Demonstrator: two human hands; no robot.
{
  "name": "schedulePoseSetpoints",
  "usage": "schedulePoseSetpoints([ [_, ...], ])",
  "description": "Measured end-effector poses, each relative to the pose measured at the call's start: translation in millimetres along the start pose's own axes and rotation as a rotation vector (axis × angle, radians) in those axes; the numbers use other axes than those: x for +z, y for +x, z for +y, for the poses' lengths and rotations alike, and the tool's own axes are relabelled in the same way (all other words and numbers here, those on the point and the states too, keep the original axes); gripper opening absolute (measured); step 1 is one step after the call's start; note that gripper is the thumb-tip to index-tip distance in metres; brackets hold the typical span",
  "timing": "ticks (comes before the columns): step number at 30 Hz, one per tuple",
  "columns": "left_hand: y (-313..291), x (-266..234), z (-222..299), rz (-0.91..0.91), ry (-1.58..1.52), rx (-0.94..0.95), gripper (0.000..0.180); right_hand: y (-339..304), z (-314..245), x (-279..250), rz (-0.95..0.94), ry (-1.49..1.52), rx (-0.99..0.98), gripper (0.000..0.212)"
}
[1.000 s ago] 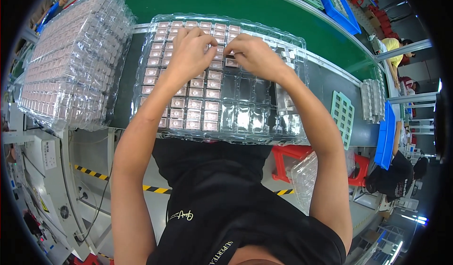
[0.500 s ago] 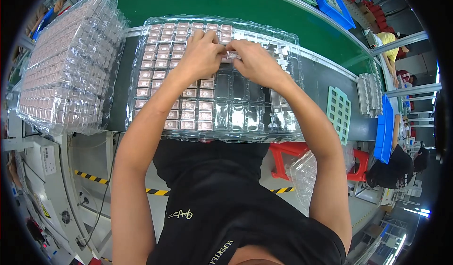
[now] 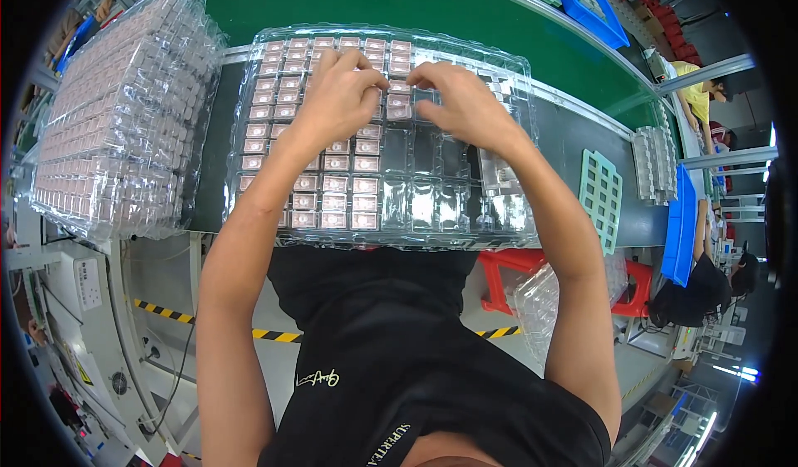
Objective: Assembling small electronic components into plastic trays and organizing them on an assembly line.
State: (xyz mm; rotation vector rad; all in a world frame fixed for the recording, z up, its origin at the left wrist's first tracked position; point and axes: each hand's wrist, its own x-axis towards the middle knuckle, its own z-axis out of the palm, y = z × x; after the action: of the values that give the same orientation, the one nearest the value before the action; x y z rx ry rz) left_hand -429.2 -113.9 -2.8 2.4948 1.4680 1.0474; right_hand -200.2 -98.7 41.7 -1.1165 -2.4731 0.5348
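Observation:
A clear plastic tray (image 3: 407, 238) with many pockets lies in front of me. Small pink-and-white rectangular pieces (image 3: 335, 182) fill its left columns, while pockets toward the right show bare plastic. Over the upper middle of the tray, my left hand (image 3: 341, 97) is open, its fingers curved and apart. My right hand (image 3: 465, 105) faces it, also open, with a gap between thumb and fingers. Between the two hands a pink piece (image 3: 399, 100) sits in its pocket. A silvery moulded strip (image 3: 497, 172) lies on the tray's right part, beside my right forearm.
A tall stack of filled clear trays (image 3: 120, 118) stands at left. At right are a pale green perforated tray (image 3: 598, 197), grey moulded strips (image 3: 654, 164) and a blue bin (image 3: 680, 226). Beyond runs a green conveyor belt (image 3: 349, 3). A red stool (image 3: 495, 280) stands below; other people work at far right.
My fingertips have come away from the pink piece, which now rests in a pocket. My hands have drawn apart, the right one shifting slightly rightward.

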Motion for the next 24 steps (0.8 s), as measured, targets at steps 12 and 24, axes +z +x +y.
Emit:
schedulePoseSetpoints([
  [12,20,23,21,-0.036,-0.01,0.046,0.011,-78,39,-72,0.345,0.124,0.341,0.026],
  [24,50,66,117,-0.298,-0.418,0.01,0.02,-78,78,-44,0.349,0.29,0.532,0.045],
])
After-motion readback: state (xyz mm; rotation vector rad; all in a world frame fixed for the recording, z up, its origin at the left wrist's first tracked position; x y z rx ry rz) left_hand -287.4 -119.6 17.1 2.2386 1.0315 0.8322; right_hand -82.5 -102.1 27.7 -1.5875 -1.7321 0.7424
